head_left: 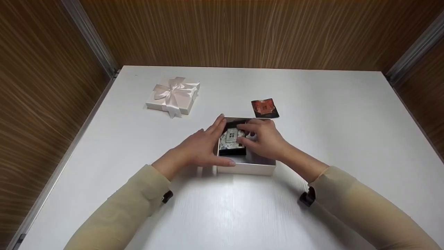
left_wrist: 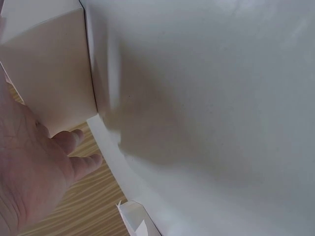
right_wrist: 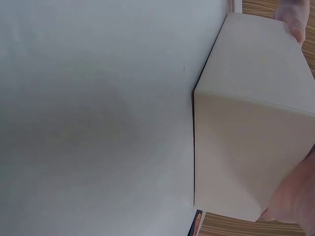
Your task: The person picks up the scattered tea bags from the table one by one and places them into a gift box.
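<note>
An open white box stands in front of me in the head view. My left hand rests on its left side, fingers spread towards the back rim and thumb straight along the front rim. Inside, towards the left, lies a pale patterned square sachet with black edges. My right hand reaches over the right rim, pinching the sachet's right side with curved thumb and forefinger. In the left wrist view, fingers of the left hand show beside the box wall. The right wrist view shows the box's outer corner, its contents hidden.
A lid with a pale pink ribbon bow lies at the back left of the white table. Just behind the box is a red and black sachet. Wood-grain panels bound the table at the back and sides.
</note>
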Tool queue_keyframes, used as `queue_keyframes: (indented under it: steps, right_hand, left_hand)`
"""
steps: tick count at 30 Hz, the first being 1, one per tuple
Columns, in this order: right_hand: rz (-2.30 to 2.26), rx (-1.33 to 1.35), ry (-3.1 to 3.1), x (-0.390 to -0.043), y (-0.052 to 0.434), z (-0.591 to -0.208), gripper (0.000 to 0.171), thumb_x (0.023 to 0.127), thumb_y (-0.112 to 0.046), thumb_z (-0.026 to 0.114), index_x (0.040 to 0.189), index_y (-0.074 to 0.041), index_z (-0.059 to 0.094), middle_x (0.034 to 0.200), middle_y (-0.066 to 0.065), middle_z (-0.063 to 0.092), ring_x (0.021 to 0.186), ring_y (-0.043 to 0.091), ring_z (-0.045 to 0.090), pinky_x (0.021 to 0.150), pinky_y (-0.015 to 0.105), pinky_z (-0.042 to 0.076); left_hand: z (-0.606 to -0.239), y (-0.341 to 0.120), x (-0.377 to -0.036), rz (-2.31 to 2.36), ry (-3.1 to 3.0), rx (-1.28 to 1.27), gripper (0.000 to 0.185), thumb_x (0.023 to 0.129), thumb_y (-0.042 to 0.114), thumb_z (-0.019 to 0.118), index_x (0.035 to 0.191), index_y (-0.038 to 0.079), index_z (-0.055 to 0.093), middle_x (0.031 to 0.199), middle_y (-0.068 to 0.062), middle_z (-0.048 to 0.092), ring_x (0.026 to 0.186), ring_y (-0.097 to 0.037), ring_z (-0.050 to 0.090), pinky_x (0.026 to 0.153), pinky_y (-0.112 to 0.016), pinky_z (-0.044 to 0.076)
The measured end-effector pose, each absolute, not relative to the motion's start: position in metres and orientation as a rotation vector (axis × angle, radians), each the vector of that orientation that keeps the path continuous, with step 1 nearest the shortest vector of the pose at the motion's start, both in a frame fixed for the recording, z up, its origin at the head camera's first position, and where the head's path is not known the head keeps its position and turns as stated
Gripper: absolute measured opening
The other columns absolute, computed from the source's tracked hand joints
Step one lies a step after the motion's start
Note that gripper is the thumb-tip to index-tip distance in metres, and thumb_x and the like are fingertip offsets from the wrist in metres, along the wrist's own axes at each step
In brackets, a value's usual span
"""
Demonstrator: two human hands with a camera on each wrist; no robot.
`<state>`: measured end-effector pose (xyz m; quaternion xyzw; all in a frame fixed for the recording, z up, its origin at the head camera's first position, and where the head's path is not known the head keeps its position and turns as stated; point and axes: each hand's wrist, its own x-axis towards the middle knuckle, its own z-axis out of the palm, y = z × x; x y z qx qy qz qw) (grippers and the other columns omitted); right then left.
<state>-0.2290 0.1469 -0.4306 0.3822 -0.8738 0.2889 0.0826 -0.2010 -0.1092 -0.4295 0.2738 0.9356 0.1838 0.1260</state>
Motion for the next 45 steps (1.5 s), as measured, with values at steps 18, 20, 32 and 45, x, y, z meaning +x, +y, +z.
queue_keyframes:
  steps: [18,20,32,45]
  right_hand:
    - [1.208,0.895,-2.603,-0.233,0.141,-0.436,0.038,0.101,-0.023,0.074,0.134,-0.004,0.073,0.099,0.007,0.067,0.086,0.021,0.060,0.075,0.037,0.051]
    - [1.297,0.851,-2.595,-0.233,0.142,-0.435,0.038,0.102,-0.022,0.074,0.136,-0.006,0.072,0.101,0.005,0.067,0.088,0.019,0.059,0.075,0.037,0.050]
    - [1.514,0.677,-2.513,-0.261,0.172,-0.411,0.038,0.105,-0.017,0.070,0.140,-0.004,0.068,0.107,0.009,0.071,0.096,0.016,0.062,0.084,0.024,0.049]
    - [1.354,0.351,-2.779,-0.324,0.218,-0.416,0.055,0.101,-0.022,0.074,0.152,-0.009,0.057,0.133,0.019,0.062,0.130,0.033,0.057,0.105,0.047,0.049]
  left_hand:
    - [-0.430,-0.116,-0.204,0.551,2.732,0.772,0.142,0.075,0.096,0.059,0.171,0.015,-0.008,0.177,0.002,-0.014,0.150,-0.040,0.042,0.125,-0.060,0.027]
    - [-0.430,-0.117,-0.203,0.559,2.732,0.768,0.142,0.075,0.096,0.060,0.171,0.015,-0.007,0.177,0.002,-0.014,0.149,-0.041,0.043,0.125,-0.060,0.027]
    - [-0.430,-0.114,-0.200,0.543,2.720,0.775,0.142,0.076,0.096,0.058,0.171,0.015,-0.008,0.175,0.006,-0.019,0.153,-0.035,0.037,0.126,-0.057,0.024]
    - [-0.429,-0.110,-0.201,0.533,2.716,0.786,0.143,0.076,0.097,0.058,0.170,0.015,-0.011,0.177,0.001,-0.017,0.153,-0.033,0.037,0.127,-0.056,0.022]
